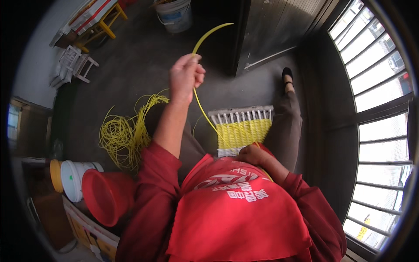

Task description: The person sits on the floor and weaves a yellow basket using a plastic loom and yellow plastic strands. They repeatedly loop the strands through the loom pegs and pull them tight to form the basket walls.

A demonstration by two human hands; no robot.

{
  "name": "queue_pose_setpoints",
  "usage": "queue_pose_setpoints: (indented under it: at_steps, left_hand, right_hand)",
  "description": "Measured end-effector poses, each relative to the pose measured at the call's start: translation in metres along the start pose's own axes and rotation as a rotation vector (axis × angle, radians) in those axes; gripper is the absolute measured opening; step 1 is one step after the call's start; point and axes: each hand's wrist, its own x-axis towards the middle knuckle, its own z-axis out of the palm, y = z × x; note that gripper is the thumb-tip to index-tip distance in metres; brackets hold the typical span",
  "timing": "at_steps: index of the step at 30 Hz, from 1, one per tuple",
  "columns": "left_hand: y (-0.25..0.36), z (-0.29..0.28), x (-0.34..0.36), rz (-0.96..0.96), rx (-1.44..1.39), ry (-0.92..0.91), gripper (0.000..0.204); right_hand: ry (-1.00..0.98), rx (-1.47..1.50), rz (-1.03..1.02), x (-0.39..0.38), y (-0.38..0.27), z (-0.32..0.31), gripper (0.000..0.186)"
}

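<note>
Raised above my lap, my left hand [187,73] is closed on a yellow plastic strand [212,31], whose end arches up to the right. The strand runs down from that hand toward a rectangular frame [240,109] with white slats, partly woven with yellow strands [242,130], between my legs. My right hand [250,155] is curled at the frame's lower edge, beside the strand; what its fingers hold is hidden. A loose tangle of yellow strand [120,135] lies on the floor to the left. A red apron [238,222] covers my lap.
Several buckets and basins [104,196] stand at lower left beside a cardboard box [89,229]. Stools [85,70] and a white bucket [172,19] are farther forward. A dark door panel [275,32] stands ahead. Barred windows [377,161] line the right side, near my outstretched foot [288,76].
</note>
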Motion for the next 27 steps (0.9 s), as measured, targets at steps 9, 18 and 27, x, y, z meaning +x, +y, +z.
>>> queue_pose_setpoints:
  at_steps: [9, 18, 27]
  left_hand:
    - [-0.082, -0.017, -0.067, -0.506, 0.217, -0.416, 0.019]
    - [-0.145, -0.023, -0.101, -0.123, 0.929, -0.486, 0.031]
    - [-0.162, -0.012, -0.101, -0.516, 0.543, -0.272, 0.005]
  right_hand:
    - [0.605, 0.804, -0.489, 0.018, -0.009, -0.045, 0.047]
    - [0.626, 0.969, -0.3, 0.044, 0.0, -0.021, 0.017]
    - [0.471, 0.855, -0.159, 0.059, 0.023, -0.018, 0.017]
